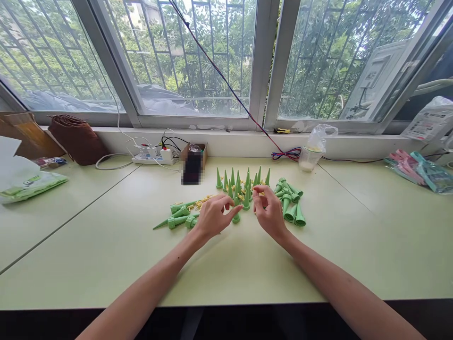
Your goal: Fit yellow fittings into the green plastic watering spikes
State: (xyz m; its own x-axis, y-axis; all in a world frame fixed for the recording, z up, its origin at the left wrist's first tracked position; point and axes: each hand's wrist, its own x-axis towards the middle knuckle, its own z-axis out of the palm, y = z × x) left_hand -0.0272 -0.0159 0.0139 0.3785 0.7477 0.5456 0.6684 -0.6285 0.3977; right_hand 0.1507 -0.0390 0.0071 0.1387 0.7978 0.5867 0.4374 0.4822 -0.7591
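Note:
My left hand (215,215) is curled at a green plastic plant-watering spike (236,217) that stands point up. The thumb crosses in front of the cone, and its base shows below. My right hand (268,211) hovers just right of the standing spikes, thumb and index finger pinched together; whatever is between the fingertips is too small to make out. Several more green spikes (247,202) stand upright between and beyond my hands, with small yellow pieces (241,192) scattered among them. More yellow pieces (202,202) lie left, partly hidden by my left hand.
Green spikes with ribbed caps (180,211) lie on the left, and hollow green cones (290,211) lie in a pile on the right. Farther back are a small box (201,153), a power strip (153,157), coiled wires (288,154) and a bagged cup (310,158).

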